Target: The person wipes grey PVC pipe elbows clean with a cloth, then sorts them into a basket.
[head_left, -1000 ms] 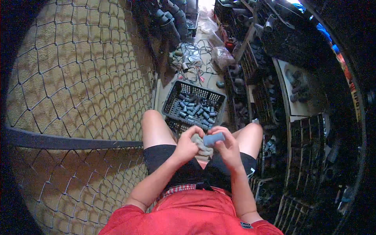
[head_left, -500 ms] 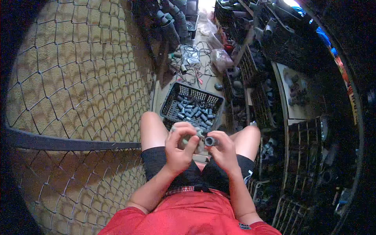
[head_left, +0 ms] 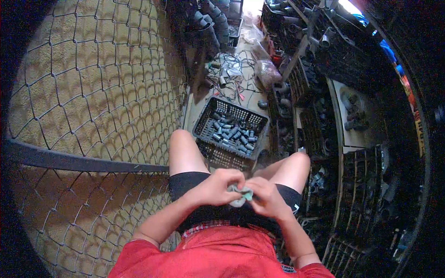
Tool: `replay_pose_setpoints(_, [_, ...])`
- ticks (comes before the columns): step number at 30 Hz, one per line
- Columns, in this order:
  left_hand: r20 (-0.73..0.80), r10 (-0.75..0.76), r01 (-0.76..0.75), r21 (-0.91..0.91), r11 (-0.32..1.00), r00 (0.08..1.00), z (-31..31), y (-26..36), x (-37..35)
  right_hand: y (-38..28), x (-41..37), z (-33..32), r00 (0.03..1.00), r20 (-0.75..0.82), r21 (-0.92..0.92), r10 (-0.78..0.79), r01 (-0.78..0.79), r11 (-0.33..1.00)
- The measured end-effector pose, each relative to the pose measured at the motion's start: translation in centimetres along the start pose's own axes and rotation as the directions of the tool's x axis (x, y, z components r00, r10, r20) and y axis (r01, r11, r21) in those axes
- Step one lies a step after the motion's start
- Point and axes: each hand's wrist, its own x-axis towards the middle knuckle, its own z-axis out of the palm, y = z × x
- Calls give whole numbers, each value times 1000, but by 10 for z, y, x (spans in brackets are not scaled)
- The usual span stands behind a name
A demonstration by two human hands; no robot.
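Above my lap, my left hand (head_left: pixel 225 186) and my right hand (head_left: pixel 265 197) are close together. Both sets of fingers pinch a crumpled pale green and white cloth (head_left: pixel 238 198) between them. Whether a fitting is inside the cloth is hidden. Beyond my knees, a black plastic basket (head_left: pixel 200 132) holds several small dark grey pipe fittings (head_left: pixel 233 131).
A wire mesh fence (head_left: pixel 97 83) with a dark rail (head_left: pixel 83 156) runs along the left. Crates and racks (head_left: pixel 359 185) of fittings line the right. Cables and plastic bags (head_left: pixel 267 73) lie on the floor ahead.
Both hands have drawn nearer to my body and closer together. The dark pipe fitting seen at my right hand no longer shows. The cloth is now more visible between the hands.
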Motion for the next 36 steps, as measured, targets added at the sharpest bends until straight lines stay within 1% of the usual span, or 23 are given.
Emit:
replay_pose_setpoints(2, [164, 74, -78, 17, 997, 984, 2, 3, -5, 0, -6, -1, 981, 160, 93, -108, 94, 991])
replay_pose_setpoints(4, [329, 65, -109, 118, 987, 942, 18, 1, -10, 5, -15, 1, 850, 527, 143, -7, -81, 986])
replay_pose_setpoints(6, [384, 125, -158, 53, 986, 915, 31, 8, -17, 13, -14, 5, 756, 636, 389, -153, -143, 910])
replay_pose_setpoints(9, [298, 253, -286, 69, 956, 920, 40, 8, -20, 15, -12, -1, 701, 685, 462, -199, -207, 862])
replay_pose_setpoints(11, [221, 224, -238, 41, 970, 949, 42, -2, -22, 4, -10, -4, 791, 610, 170, -38, -84, 982])
replay_pose_setpoints(12, [112, 150, -151, -1, 989, 982, 44, -11, -25, 4, -9, -4, 791, 611, 172, -39, -84, 982])
replay_pose_setpoints(13, [-11, -131, 130, -53, 990, 991, 51, -24, -30, 3, -10, -3, 922, 386, 13, -32, 29, 1000])
replay_pose_setpoints(14, [-111, -406, 392, -133, 910, 907, 59, -37, -36, 3, -10, -1, 988, 134, -170, -70, 93, 981])
replay_pose_setpoints(15, [-112, -541, 447, -440, 779, 834, 53, -24, -28, 3, -10, 2, 989, 130, -168, -67, 89, 982])
replay_pose_setpoints(16, [-108, -540, 448, -437, 780, 834, 55, -22, -20, 5, -10, 5, 1000, -26, -90, 2, -5, 996])
replay_pose_setpoints(18, [-199, -494, 167, -782, 600, 846, 58, -21, -9, 8, -10, 12, 937, -305, 103, 172, -147, 984])
replay_pose_setpoints(19, [-256, -372, 150, -609, 779, 892, 55, -27, -7, 4, -10, 20, 809, -402, 411, 429, -259, 874])
replay_pose_setpoints(20, [-256, -373, 151, -609, 779, 892, 55, -30, -3, 28, -17, 35, 730, -409, 677, 548, -160, 718])
replay_pose_setpoints(21, [-364, -103, -9, -292, 956, 926, 51, -26, 5, 16, -6, 35, 661, -372, 852, 652, -35, 522])
replay_pose_setpoints(22, [-360, 196, -186, 64, 981, 912, 49, -23, 12, 1, 8, 37, 595, -308, 947, 742, 121, 296])
replay_pose_setpoints(23, [-355, 123, -132, 0, 991, 927, 52, -22, 13, 7, 9, 47, 614, -265, 963, 743, 131, 235])
replay_pose_setpoints(26, [-535, 254, -283, 28, 959, 806, 61, -59, 18, 22, 5, 71, 621, -242, 956, 745, 24, 291])
replay_pose_setpoints(29, [-650, -16, -134, -181, 974, 760, 52, -73, 19, 40, 13, 44, 778, -303, 823, 550, -77, 563])
replay_pose_setpoints(31, [-697, -214, 66, -232, 970, 684, 46, -98, 23, 67, 13, 12, 677, -601, 526, 425, -65, 848])
replay_pose_setpoints(32, [-700, -293, 138, -271, 953, 651, 42, -103, 25, 91, 13, -8, 551, -756, 356, 353, -106, 929])
replay_pose_setpoints(33, [-657, -399, 135, -414, 900, 639, 39, -104, 25, 95, 14, -40, 489, -805, 285, 335, -176, 942])
replay_pose_setpoints(35, [-638, -429, 147, -446, 883, 640, 40, -125, 22, 113, 16, -105, 353, -935, -121, -33, -229, 966])
replay_pose_setpoints(36, [-625, -465, 160, -481, 862, 627, 41, -135, 20, 128, 14, -127, 260, -965, -133, -48, -319, 938])
